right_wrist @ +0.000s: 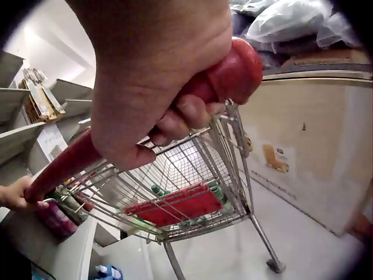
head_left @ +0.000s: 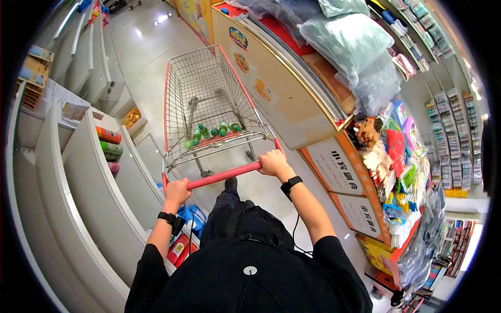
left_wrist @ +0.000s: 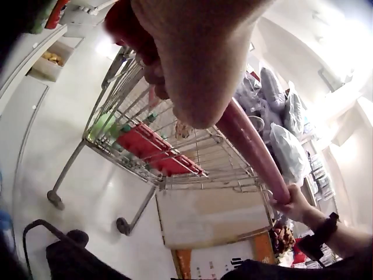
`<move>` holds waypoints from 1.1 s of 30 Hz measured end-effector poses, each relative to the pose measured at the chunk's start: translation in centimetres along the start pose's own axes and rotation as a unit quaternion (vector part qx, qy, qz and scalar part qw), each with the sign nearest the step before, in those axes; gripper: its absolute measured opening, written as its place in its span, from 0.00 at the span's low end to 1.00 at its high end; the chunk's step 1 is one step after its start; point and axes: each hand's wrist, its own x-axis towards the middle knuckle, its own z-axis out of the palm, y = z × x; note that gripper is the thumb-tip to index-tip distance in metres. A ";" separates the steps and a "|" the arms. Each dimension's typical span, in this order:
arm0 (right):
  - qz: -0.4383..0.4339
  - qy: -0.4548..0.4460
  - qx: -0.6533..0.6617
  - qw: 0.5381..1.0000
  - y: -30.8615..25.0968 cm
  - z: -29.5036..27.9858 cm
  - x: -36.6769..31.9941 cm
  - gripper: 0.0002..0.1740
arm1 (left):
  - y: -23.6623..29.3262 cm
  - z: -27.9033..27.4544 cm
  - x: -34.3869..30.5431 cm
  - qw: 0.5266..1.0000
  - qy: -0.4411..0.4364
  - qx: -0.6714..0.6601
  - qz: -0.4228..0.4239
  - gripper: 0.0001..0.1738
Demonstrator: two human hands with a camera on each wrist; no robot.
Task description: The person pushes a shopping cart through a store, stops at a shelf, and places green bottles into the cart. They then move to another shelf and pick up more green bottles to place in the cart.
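Observation:
A metal shopping cart [head_left: 201,78] with a red handle bar [head_left: 224,175] stands in front of the person. The left hand [head_left: 177,192] grips the bar's left end, and the right hand [head_left: 273,163] grips its right end. Several green bottles [head_left: 223,129] lie in the basket, close to the handle side. In the right wrist view, the fingers of the right hand [right_wrist: 163,99] curl under the bar, beside a red panel [right_wrist: 175,204] on the cart. The left hand [left_wrist: 192,58] hides part of the bar in the left wrist view.
Grey shelves [head_left: 99,177] with a few colourful packages [head_left: 108,135] line the left side. On the right, a long counter [head_left: 276,78] holds bagged goods [head_left: 347,39] and gloves [head_left: 377,156]. Pale floor [head_left: 141,39] stretches ahead. Blue and red packages [head_left: 193,216] sit low at the left.

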 end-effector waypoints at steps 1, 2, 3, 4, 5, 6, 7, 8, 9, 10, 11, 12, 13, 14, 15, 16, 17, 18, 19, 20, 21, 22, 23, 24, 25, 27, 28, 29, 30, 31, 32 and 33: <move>0.004 -0.001 0.000 1.000 0.1 0.2 -0.8 0.16 | 0.4 0.2 -0.2 1.000 0.001 0.008 0.004 0.08; 0.005 0.003 0.006 1.000 0.3 0.3 -1.7 0.16 | 1.0 0.3 -0.4 1.000 -0.002 0.014 0.006 0.08; 0.004 0.009 0.008 1.000 0.4 0.4 -2.6 0.15 | 1.5 0.6 -0.8 1.000 0.000 0.019 0.006 0.08; 0.000 0.016 0.008 1.000 0.6 0.4 -3.3 0.15 | 2.0 1.0 -1.0 1.000 0.005 0.021 0.012 0.08; -0.001 0.014 0.008 1.000 0.8 0.4 -4.0 0.15 | 2.4 1.4 -1.4 1.000 0.010 0.022 0.017 0.08; -0.004 0.010 0.008 1.000 0.9 0.5 -4.9 0.15 | 3.1 1.6 -1.9 0.999 0.014 0.023 0.019 0.08; -0.010 0.005 0.007 1.000 1.2 0.7 -5.8 0.15 | 4.0 1.9 -2.4 0.999 0.018 0.024 0.017 0.08; -0.007 0.009 0.005 1.000 1.5 0.7 -6.6 0.15 | 4.8 2.0 -2.8 0.999 0.023 0.024 0.014 0.08; -0.004 0.009 0.007 1.000 2.0 0.6 -7.4 0.15 | 5.7 1.9 -3.1 0.999 0.023 0.024 0.010 0.08; -0.001 0.013 0.009 1.000 2.2 0.9 -8.3 0.15 | 6.4 2.2 -3.3 1.000 0.022 0.019 0.012 0.08; -0.007 0.015 0.003 1.000 2.5 1.4 -8.9 0.15 | 7.1 2.5 -3.5 0.999 0.027 0.020 0.010 0.08; -0.011 0.016 0.001 1.000 3.1 1.9 -9.3 0.14 | 8.1 2.1 -3.8 0.999 0.028 0.022 0.010 0.08; -0.012 0.019 0.000 1.000 3.5 2.2 -10.0 0.14 | 9.0 2.0 -4.5 0.999 0.028 0.027 0.014 0.09; -0.030 0.012 0.026 0.999 4.0 2.4 -10.7 0.15 | 9.6 2.3 -5.2 0.999 0.031 0.021 0.013 0.09; -0.047 0.009 0.049 0.998 4.4 2.1 -11.6 0.16 | 10.2 2.5 -5.5 0.999 0.036 0.015 0.014 0.09; -0.063 0.016 0.077 0.995 4.7 1.2 -12.6 0.17 | 10.6 2.5 -5.3 0.999 0.043 0.009 0.018 0.09; -0.086 0.047 0.085 0.992 5.5 1.5 -13.4 0.17 | 10.9 2.7 -5.3 0.999 0.045 0.010 0.022 0.09; -0.105 0.077 0.095 0.987 6.6 2.5 -14.1 0.18 | 11.1 3.0 -5.5 0.999 0.043 0.011 0.029 0.09; -0.125 0.106 0.105 0.981 7.1 3.0 -14.9 0.18 | 11.4 2.9 -5.9 0.998 0.040 0.011 0.036 0.10; -0.135 0.102 0.076 0.983 7.4 3.6 -15.4 0.16 | 11.7 2.8 -6.6 0.998 0.048 -0.007 0.046 0.10; -0.094 0.065 0.059 0.992 6.9 3.3 -16.1 0.15 | 11.8 2.4 -6.9 0.996 0.059 -0.025 0.056 0.10; -0.053 0.027 0.039 0.997 6.1 2.7 -16.2 0.13 | 12.1 1.9 -6.6 0.994 0.072 -0.044 0.065 0.11; -0.018 -0.016 0.022 0.999 5.4 2.2 -16.4 0.13 | 12.5 1.3 -6.7 0.994 0.076 -0.052 0.061 0.12; -0.004 -0.007 0.005 1.000 4.8 2.1 -16.5 0.13 | 12.7 0.5 -7.1 0.993 0.081 -0.061 0.054 0.12; 0.000 -0.015 0.001 1.000 4.6 2.2 -16.7 0.13 | 12.9 -0.1 -7.7 0.993 0.085 -0.070 0.044 0.13; -0.002 -0.035 -0.008 0.999 4.5 2.3 -17.2 0.14 | 13.6 0.1 -8.3 0.999 0.032 -0.032 0.011 0.13; 0.003 -0.020 -0.005 1.000 4.6 2.5 -17.5 0.14 | 13.7 0.8 -8.0 0.999 0.021 -0.027 -0.002 0.13; 0.007 -0.021 -0.005 1.000 4.7 2.5 -17.8 0.14 | 13.8 1.4 -7.9 1.000 0.011 -0.022 -0.016 0.12; 0.008 -0.021 -0.006 1.000 5.0 2.2 -18.0 0.14 | 14.7 1.5 -7.9 0.999 0.016 -0.010 -0.033 0.12; 0.009 -0.022 -0.008 1.000 5.4 2.3 -18.3 0.14 | 15.1 2.0 -8.1 0.999 0.022 0.004 -0.037 0.12; -0.005 -0.002 -0.013 1.000 6.3 3.0 -18.4 0.14 | 15.6 2.7 -8.2 0.999 0.025 0.017 -0.043 0.11; -0.035 0.035 -0.020 0.999 7.6 4.2 -18.4 0.15 | 16.4 3.8 -8.7 0.998 0.024 0.028 -0.049 0.11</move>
